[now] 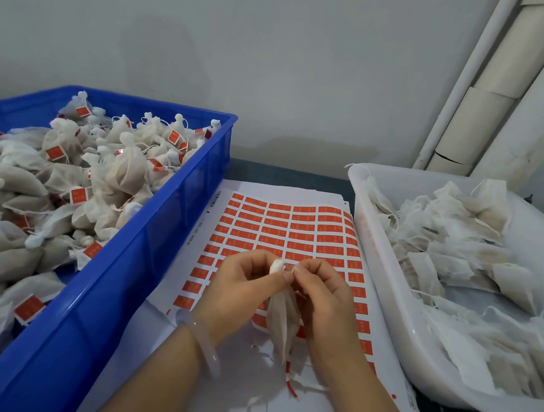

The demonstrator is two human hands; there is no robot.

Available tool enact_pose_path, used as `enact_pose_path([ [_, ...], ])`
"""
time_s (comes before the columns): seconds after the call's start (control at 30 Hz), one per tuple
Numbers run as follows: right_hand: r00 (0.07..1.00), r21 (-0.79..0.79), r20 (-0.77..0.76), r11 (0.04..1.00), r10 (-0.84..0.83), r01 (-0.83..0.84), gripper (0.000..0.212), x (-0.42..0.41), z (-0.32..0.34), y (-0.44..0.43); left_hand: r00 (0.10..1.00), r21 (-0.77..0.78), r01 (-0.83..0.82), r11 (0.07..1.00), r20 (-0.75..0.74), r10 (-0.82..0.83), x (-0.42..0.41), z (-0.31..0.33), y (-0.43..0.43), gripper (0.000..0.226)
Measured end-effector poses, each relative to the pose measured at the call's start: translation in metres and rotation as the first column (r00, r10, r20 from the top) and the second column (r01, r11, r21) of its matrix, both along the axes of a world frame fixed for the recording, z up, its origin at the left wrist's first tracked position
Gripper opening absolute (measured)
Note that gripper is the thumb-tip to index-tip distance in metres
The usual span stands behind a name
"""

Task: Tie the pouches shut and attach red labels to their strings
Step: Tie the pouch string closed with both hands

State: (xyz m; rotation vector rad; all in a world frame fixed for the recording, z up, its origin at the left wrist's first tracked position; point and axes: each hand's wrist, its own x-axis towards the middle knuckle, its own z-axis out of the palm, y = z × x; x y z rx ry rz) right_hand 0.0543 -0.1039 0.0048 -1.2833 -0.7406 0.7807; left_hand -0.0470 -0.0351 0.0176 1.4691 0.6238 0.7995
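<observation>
A white mesh pouch [281,323] hangs between both hands over the sheet of red labels [288,230]. My left hand [242,289] pinches the pouch's gathered neck, whose white top sticks out above the fingers. My right hand [321,297] pinches at the same neck from the right, where a thin string seems to run; the string itself is too fine to see clearly. The pouch's lower end hangs down between my wrists.
A blue crate [145,260] on the left holds several tied pouches with red labels. A white tub [389,283] on the right holds several flat, open pouches. Peeled backing strips lie on the paper near the table's front edge. A wall and pipes stand behind.
</observation>
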Motion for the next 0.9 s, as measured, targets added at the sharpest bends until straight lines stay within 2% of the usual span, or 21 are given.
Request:
enact_pose_path([
  [0.07,1.000,0.006,-0.026,1.000,0.000,0.000,0.020,0.0007,0.0001,-0.0008,1.000,-0.017,0.013,1.000,0.011,-0.013,-0.0003,-0.0001,0.0001,0.012],
  [0.2,1.000,0.001,-0.024,1.000,-0.007,0.007,0.009,0.0012,-0.0011,0.0001,0.998,-0.046,0.052,0.998,0.021,-0.051,-0.0016,0.0002,-0.0007,0.022],
  [0.27,1.000,-0.012,0.025,1.000,0.014,-0.014,0.021,-0.0001,-0.0005,0.0006,0.997,-0.074,0.074,0.995,0.029,-0.072,-0.0025,0.0007,0.0004,0.013],
  [0.33,0.999,-0.010,0.043,1.000,0.021,-0.021,0.032,-0.0009,0.0000,0.0006,0.996,-0.078,0.086,0.993,0.036,-0.083,-0.0036,0.0006,0.0017,0.015],
  [0.47,0.999,-0.008,0.035,1.000,-0.002,0.003,0.038,-0.0004,0.0014,-0.0004,0.995,-0.070,0.094,0.993,0.050,-0.091,-0.0040,0.0014,0.0009,0.022],
  [0.53,1.000,-0.019,0.007,1.000,-0.008,0.009,0.041,0.0001,0.0002,0.0006,0.994,-0.064,0.099,0.993,0.052,-0.096,-0.0035,0.0019,0.0008,0.020],
  [0.67,0.983,-0.077,-0.178,0.995,0.053,-0.067,0.053,-0.0007,-0.0021,0.0026,0.987,-0.090,0.133,0.987,0.099,-0.124,-0.0057,0.0034,0.0012,0.009],
  [0.77,0.971,-0.081,-0.205,0.987,0.119,-0.138,0.041,-0.0013,-0.0014,0.0003,0.983,-0.114,0.128,0.985,0.147,-0.111,-0.0075,0.0026,0.0029,0.008],
  [0.83,0.979,-0.052,-0.147,0.987,0.141,-0.150,0.018,-0.0017,-0.0024,-0.0013,0.978,-0.131,0.135,0.982,0.174,-0.111,-0.0084,0.0022,0.0038,0.010],
  [0.9,0.989,-0.021,-0.068,0.990,0.134,-0.136,0.011,-0.0021,-0.0017,-0.0019,0.972,-0.160,0.158,0.974,0.202,-0.124,-0.0093,0.0019,0.0036,0.011],
])
